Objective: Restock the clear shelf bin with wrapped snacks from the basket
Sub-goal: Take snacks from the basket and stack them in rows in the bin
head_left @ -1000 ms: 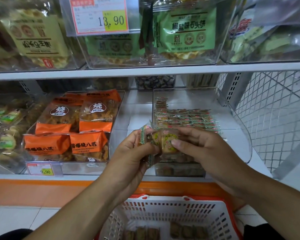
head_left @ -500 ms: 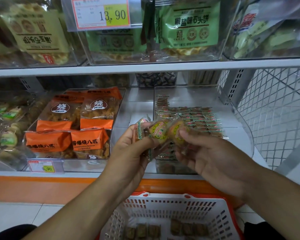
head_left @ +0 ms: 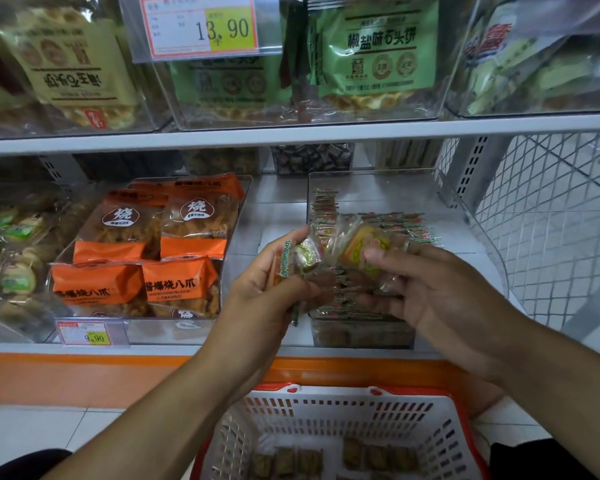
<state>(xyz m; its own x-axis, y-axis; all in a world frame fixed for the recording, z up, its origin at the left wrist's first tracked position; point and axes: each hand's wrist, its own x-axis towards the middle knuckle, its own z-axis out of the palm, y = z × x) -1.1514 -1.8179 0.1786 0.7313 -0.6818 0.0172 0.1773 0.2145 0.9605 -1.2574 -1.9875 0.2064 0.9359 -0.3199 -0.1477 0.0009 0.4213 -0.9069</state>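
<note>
**Both hands holding wrapped snacks over the clear bin**

The white metal shelf [head_left: 326, 129] carries rigid transparent plastic bins side by side. The clear shelf bin [head_left: 471, 216], boxy with a curved right wall, sits toward the shelf's right end, its front at the shelf's front edge; it holds flat rows of small wrapped snacks [head_left: 388, 221] in glossy film with red and green printing. To its left, another clear bin holds orange pouches [head_left: 118, 285], smooth and puffy.

Below the shelf's front edge is the basket [head_left: 326, 410], white slotted plastic with a red rim, with a few brown square snack packs [head_left: 378, 457] lying on its bottom.

The right hand [head_left: 440, 292] reaches in from the lower right, palm turned left, fingers curled around a round, yellowish wrapped snack [head_left: 364, 244] in crinkled clear film, above the bin's front left part. The left hand [head_left: 274, 289], forearm rising from the lower left, grips a smaller wrapped piece [head_left: 303, 254] with a green serrated edge, just beside the bin's front left corner.
</note>
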